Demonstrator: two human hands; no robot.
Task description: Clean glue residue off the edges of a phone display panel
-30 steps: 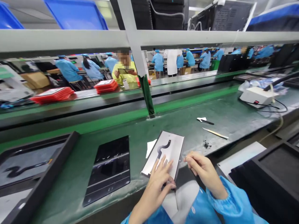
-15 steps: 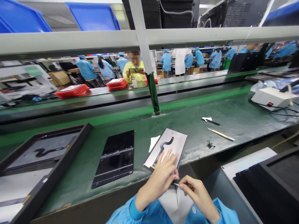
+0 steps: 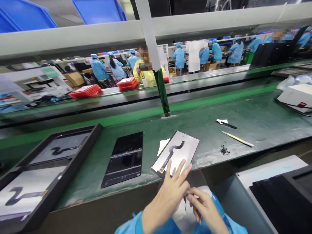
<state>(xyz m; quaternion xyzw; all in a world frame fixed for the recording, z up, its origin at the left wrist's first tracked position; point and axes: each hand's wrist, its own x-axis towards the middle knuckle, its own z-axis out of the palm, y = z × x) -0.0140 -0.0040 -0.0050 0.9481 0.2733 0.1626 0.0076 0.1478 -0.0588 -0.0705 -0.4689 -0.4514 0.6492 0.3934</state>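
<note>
A display panel (image 3: 188,145) with a pale back and a dark, curved flex cable (image 3: 170,152) lies at a slant near the bench's front edge. My left hand (image 3: 168,195) is over its lower end, several fingers stretched out. Its thumb and index finger bend inward towards my right hand (image 3: 206,208), closed in a pinch. The fingertips of both hands meet just off the bench edge, above my lap. Whatever small thing they hold is hidden behind the fingers. White paper (image 3: 162,145) sticks out from under the panel's left side.
A dark glass panel (image 3: 124,159) lies on the left, beside a black tray (image 3: 84,162) of display panels. To the right are a yellow-handled blade tool (image 3: 237,138), a black tool (image 3: 229,124) and black scraps (image 3: 224,149). A post (image 3: 162,92) stands behind.
My right hand has come closer to the left one, and the thin pale piece seen between them is now hidden. The view has shifted slightly; the panel stays on the bench.
</note>
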